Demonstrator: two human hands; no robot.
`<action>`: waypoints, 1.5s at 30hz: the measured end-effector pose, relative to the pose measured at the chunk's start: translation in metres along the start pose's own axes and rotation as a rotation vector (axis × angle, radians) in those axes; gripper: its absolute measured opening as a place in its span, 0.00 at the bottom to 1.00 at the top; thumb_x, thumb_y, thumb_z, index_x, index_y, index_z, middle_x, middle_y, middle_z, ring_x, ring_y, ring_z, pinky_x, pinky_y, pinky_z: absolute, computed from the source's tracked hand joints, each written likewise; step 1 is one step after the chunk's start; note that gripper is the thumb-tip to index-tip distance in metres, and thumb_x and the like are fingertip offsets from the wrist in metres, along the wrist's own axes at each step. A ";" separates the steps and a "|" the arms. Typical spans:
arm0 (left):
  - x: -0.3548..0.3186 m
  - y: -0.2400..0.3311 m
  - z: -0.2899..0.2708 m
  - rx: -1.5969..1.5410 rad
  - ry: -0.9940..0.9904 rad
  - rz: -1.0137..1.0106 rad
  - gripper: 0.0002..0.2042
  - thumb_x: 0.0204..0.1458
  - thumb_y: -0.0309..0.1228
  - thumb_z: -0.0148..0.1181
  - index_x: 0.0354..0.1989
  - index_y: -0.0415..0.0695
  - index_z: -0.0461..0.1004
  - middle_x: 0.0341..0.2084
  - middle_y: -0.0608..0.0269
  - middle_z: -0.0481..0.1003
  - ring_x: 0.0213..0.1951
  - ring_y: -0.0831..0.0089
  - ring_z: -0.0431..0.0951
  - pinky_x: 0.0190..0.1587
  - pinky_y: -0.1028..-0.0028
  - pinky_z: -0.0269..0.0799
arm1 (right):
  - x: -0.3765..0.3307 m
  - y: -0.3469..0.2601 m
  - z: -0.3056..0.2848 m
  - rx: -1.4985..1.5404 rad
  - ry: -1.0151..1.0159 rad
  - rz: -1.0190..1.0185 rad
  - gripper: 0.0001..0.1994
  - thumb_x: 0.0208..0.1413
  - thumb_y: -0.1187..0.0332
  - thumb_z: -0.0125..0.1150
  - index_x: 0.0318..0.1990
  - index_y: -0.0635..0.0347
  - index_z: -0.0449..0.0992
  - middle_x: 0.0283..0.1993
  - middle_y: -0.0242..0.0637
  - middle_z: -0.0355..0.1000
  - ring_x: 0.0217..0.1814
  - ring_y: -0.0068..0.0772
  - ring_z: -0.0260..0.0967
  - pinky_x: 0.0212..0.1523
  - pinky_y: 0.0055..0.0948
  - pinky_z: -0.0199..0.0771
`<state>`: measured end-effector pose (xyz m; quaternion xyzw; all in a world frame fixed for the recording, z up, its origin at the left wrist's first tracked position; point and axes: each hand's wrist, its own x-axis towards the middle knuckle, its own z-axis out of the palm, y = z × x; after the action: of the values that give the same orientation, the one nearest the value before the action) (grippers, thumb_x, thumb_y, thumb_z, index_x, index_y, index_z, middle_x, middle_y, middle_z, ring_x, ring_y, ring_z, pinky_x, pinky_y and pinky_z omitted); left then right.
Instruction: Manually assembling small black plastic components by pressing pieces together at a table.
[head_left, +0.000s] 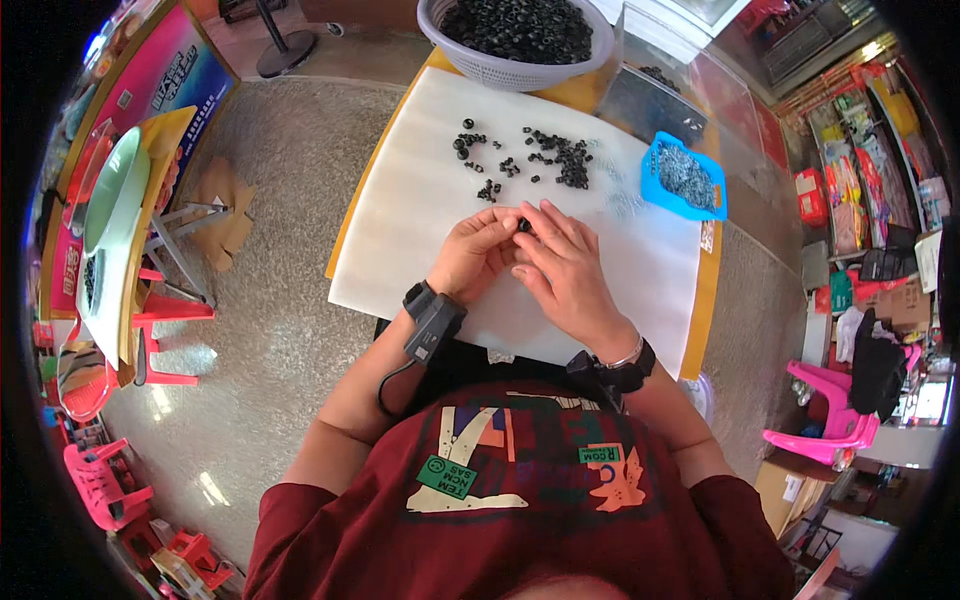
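Note:
Over the near half of a white sheet (400, 210), both hands meet around a small round black part (524, 225). My left hand (478, 250) pinches it between thumb and fingertips. The fingers of my right hand (570, 268) close in on it from the other side, with the thumb bent underneath. Beyond the hands lie loose black parts (572, 165) in several small clusters, some round and larger at the left. To their right, thin shiny metal pieces (625, 190) are scattered near a blue plastic basket (655, 195) filled with more of them.
A grey-lilac colander (500, 72) heaped with black parts stands at the table's far edge. Left, a side table carries a pale green basin (118, 190), with a red stool (165, 320) beside it. Pink plastic chair (830, 420) and stocked shelves (860, 170) are at the right.

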<state>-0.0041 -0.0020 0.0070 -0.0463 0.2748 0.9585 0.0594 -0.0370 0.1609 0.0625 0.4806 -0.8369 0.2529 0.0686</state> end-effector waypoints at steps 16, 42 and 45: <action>0.000 -0.004 0.001 0.099 0.036 0.020 0.09 0.59 0.24 0.47 0.47 0.38 0.69 0.38 0.57 0.73 0.39 0.71 0.75 0.45 0.73 0.73 | -0.051 0.072 -0.008 0.007 0.281 0.523 0.04 0.48 0.75 0.57 0.33 0.60 0.75 0.32 0.39 0.70 0.39 0.45 0.65 0.42 0.40 0.66; -0.003 -0.002 0.003 0.187 0.047 -0.031 0.11 0.58 0.24 0.51 0.48 0.34 0.70 0.35 0.60 0.75 0.34 0.74 0.75 0.41 0.75 0.74 | 0.010 0.025 0.000 1.016 0.090 0.585 0.07 0.54 0.74 0.58 0.40 0.66 0.76 0.33 0.30 0.74 0.36 0.17 0.69 0.39 0.18 0.68; -0.004 -0.002 0.004 0.205 0.062 -0.029 0.11 0.58 0.24 0.51 0.48 0.33 0.70 0.35 0.61 0.75 0.34 0.75 0.76 0.41 0.75 0.74 | 0.010 0.022 0.002 0.952 0.106 0.526 0.07 0.55 0.74 0.57 0.39 0.67 0.76 0.33 0.31 0.75 0.35 0.17 0.70 0.38 0.18 0.70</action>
<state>0.0002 0.0019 0.0097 -0.0734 0.3723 0.9226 0.0690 -0.0605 0.1615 0.0563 0.2198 -0.7174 0.6361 -0.1798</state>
